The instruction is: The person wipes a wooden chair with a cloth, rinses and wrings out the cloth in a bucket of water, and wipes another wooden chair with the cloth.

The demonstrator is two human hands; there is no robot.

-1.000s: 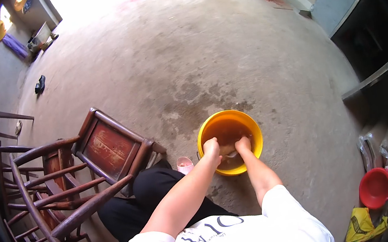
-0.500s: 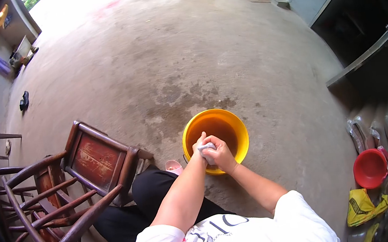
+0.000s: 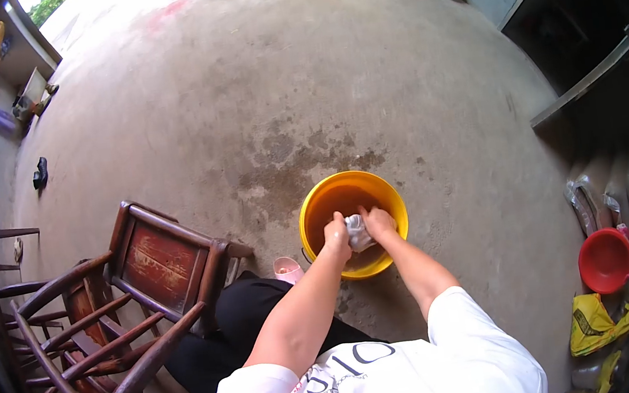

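Head view, sole entry. Item: pale cloth, bunched and wet-looking, located between your two hands, over the brown water in the yellow bucket. Whether its lower edge meets the water, you cannot tell from here.

Your left hand: fingers curled closed, gripping the cloth's left side. Your right hand: fingers bent inward, gripping the cloth's right side; the fingertips are partly hidden. Neither hand is spread wide.

Governing relation: the cloth lies to the right of your left fingers and to the left of your right fingers, in contact with both, so neither hand is clearly nearer. Bunched as it is, it shows no certain long axis; the visible part hangs slightly longer from far to near than from left to right.

Surroundings: a pink cup, on the floor just left of the bucket; a wooden chair, tipped over, farther left; a damp patch on the concrete, beyond the bucket to the far left; a red basin and a yellow bag, well apart at your near right.
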